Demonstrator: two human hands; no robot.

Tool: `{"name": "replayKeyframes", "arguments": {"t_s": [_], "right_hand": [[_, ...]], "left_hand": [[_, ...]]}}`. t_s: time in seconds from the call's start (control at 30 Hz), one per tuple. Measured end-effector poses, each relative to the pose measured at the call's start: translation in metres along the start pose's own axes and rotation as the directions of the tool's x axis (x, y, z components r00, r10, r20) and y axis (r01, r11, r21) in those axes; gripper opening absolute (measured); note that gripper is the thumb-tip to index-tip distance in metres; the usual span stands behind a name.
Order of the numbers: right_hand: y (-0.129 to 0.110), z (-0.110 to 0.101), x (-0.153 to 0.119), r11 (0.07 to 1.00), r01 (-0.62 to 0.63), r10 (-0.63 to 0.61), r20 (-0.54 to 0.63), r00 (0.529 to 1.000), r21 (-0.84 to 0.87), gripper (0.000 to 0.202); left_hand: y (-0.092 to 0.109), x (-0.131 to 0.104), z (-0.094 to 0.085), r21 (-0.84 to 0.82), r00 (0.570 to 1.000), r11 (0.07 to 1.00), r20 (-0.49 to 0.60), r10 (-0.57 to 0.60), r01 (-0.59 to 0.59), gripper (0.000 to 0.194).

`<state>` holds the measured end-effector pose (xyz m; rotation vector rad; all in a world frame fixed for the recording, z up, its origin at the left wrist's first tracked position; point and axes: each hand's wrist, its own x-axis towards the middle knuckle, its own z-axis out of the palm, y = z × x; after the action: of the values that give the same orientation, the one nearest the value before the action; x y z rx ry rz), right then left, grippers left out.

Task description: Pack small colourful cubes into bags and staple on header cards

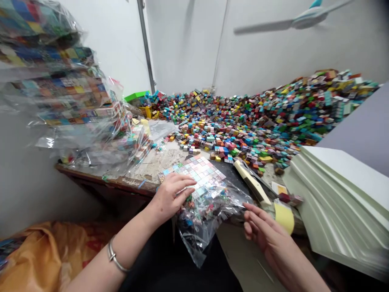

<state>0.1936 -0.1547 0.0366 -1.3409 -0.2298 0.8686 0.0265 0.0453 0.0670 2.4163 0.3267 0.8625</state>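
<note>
A clear plastic bag (199,239) with small, brightly coloured pieces inside lies over the front edge of the table, and one corner hangs down above my lap. Beneath its upper part is a flat sheet of pastel squares (202,172). My left hand (173,194) rests at the left side of the bag and sheet, fingers stretched out and the thumb mostly hidden. On the bag's right side, my right hand (266,227) has its fingertips at the plastic edge, seemingly pinching it, with the other fingers curled.
A large heap of small coloured boxes (243,121) covers the back of the table. Bagged stacks (69,85) rise at left. A cream-handled cutting tool (253,182) and a yellow tape roll (284,217) lie near my right hand. White sheets (343,215) stand at right; a fan (310,18) hangs above.
</note>
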Motion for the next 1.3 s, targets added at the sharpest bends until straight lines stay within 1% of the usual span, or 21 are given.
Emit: {"name": "replayKeyframes", "arguments": {"t_s": [0.07,0.13,0.23,0.3,0.4,0.5,0.57,0.67,0.77,0.87,1.0,1.07,1.13,1.23,1.3], "right_hand": [[0.000,0.000,0.001,0.998,-0.028,0.027,0.027,0.999,0.051,0.042],[0.000,0.001,0.002,0.992,-0.070,0.064,0.066,0.996,0.101,0.042],[-0.002,0.003,0.002,0.977,-0.161,0.139,0.155,0.978,0.140,0.041],[-0.002,0.004,0.004,0.964,-0.217,0.185,0.197,0.963,0.156,0.038],[-0.002,0.004,0.008,0.949,-0.269,0.224,0.243,0.944,0.167,0.028],[-0.004,0.006,0.013,0.950,-0.282,0.230,0.310,0.922,0.135,0.018],[-0.006,0.009,0.015,0.952,-0.289,0.239,0.343,0.908,0.101,0.022],[-0.010,0.013,0.017,0.955,-0.287,0.244,0.370,0.897,0.067,0.036],[-0.013,0.018,0.021,0.961,-0.272,0.237,0.367,0.899,0.045,0.038],[-0.012,0.024,0.026,0.971,-0.238,0.216,0.362,0.907,0.017,0.034],[-0.005,0.034,0.034,0.984,-0.172,0.153,0.309,0.939,0.035,0.032],[0.000,0.039,0.037,0.987,-0.151,0.129,0.274,0.953,0.061,0.034],[0.003,0.042,0.038,0.985,-0.147,0.120,0.260,0.958,0.089,0.038],[0.005,0.046,0.037,0.982,-0.143,0.106,0.268,0.958,0.123,0.044],[0.003,0.048,0.035,0.981,-0.139,0.098,0.277,0.956,0.132,0.047]], "left_hand": [[-0.003,0.010,0.007,0.084,0.993,0.991,0.058,0.100,-0.105,0.025],[-0.005,0.018,0.013,0.150,0.979,0.974,0.137,0.151,-0.172,0.030],[-0.005,0.026,0.021,0.229,0.953,0.949,0.260,0.154,-0.216,0.034],[-0.005,0.030,0.025,0.259,0.943,0.942,0.305,0.132,-0.215,0.036],[-0.005,0.033,0.029,0.255,0.940,0.947,0.324,0.109,-0.198,0.038],[-0.007,0.032,0.031,0.223,0.935,0.959,0.344,0.089,-0.174,0.037],[-0.008,0.032,0.032,0.203,0.932,0.966,0.354,0.080,-0.160,0.037],[-0.009,0.032,0.032,0.176,0.928,0.970,0.359,0.098,-0.170,0.037],[-0.010,0.033,0.031,0.157,0.926,0.969,0.358,0.123,-0.190,0.036],[-0.011,0.033,0.032,0.162,0.924,0.970,0.366,0.111,-0.180,0.037],[-0.014,0.031,0.033,0.173,0.923,0.965,0.365,0.125,-0.199,0.037],[-0.016,0.031,0.034,0.180,0.920,0.958,0.363,0.146,-0.223,0.037],[-0.018,0.030,0.034,0.190,0.914,0.951,0.372,0.161,-0.245,0.038],[-0.019,0.030,0.035,0.195,0.907,0.945,0.383,0.172,-0.261,0.038],[-0.020,0.029,0.035,0.194,0.910,0.946,0.376,0.173,-0.260,0.038]]}}
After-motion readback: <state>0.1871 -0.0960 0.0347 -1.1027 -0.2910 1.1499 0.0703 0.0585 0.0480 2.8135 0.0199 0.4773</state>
